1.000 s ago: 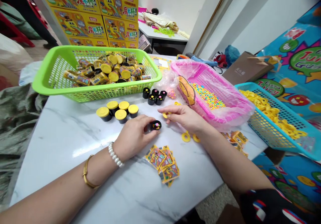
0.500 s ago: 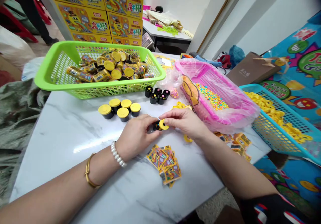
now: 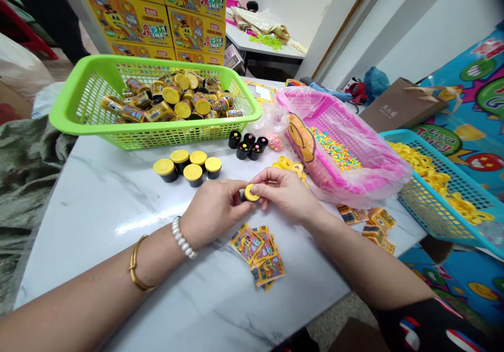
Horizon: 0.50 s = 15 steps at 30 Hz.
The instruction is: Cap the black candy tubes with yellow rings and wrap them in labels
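My left hand is closed around a small black cup at the middle of the table. On the cup's top sits a yellow ring lid, pressed by the thumb and fingers of my right hand. The cup's lower part is hidden by my fingers. Just beyond my left hand stand several black cups with yellow lids. Farther back are several open black cups with small coloured candies in them. Loose yellow rings lie beyond my right hand. Printed wrappers are fanned out nearer to me.
A green basket of wrapped cups stands at the back left. On the right are a pink basket lined with plastic, holding candy beads, and a blue basket of yellow rings. More wrappers lie near it. Yellow cartons are stacked behind.
The yellow ring lid was tilted at the cup's edge and now lies flat on its top. My right hand has closed in on the cup. The camera view has shifted slightly.
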Tool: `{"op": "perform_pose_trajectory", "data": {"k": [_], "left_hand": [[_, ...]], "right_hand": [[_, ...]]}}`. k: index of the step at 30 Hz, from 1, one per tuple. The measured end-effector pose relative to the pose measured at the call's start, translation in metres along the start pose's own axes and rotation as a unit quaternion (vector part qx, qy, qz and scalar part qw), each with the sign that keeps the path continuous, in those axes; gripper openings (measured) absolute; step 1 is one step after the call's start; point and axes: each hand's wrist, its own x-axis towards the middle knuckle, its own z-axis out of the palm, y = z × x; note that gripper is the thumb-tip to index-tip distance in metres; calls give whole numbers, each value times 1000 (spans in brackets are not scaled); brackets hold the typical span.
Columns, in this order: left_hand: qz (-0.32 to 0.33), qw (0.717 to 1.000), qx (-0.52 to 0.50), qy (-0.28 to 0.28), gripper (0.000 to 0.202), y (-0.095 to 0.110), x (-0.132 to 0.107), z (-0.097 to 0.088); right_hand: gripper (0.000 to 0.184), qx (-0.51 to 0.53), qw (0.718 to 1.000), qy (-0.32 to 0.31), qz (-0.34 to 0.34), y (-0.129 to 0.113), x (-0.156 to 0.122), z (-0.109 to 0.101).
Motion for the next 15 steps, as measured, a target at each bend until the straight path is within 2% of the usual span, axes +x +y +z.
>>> {"op": "perform_pose_trajectory", "data": {"k": [3,5,7,9,15], "left_hand": [[-97,982,-148,-64,27,4,0,-3],[-181,945,-256,-95,35,9,1,-4],[-233,912,-322,-101,36,12,3,-4],[-252,898,-346,-103,32,13,5,-3],[-269,880,-369,-132,32,5,8,-1]], "right_hand": [[22,1,1000,-10,5,1,1,-1],[17,10,1000,-18,21,2,2,-2],[14,21,999,-31,31,2,3,-4],[13,21,998,-43,34,2,4,-7],[11,19,997,-40,57,-2,4,-10]]}}
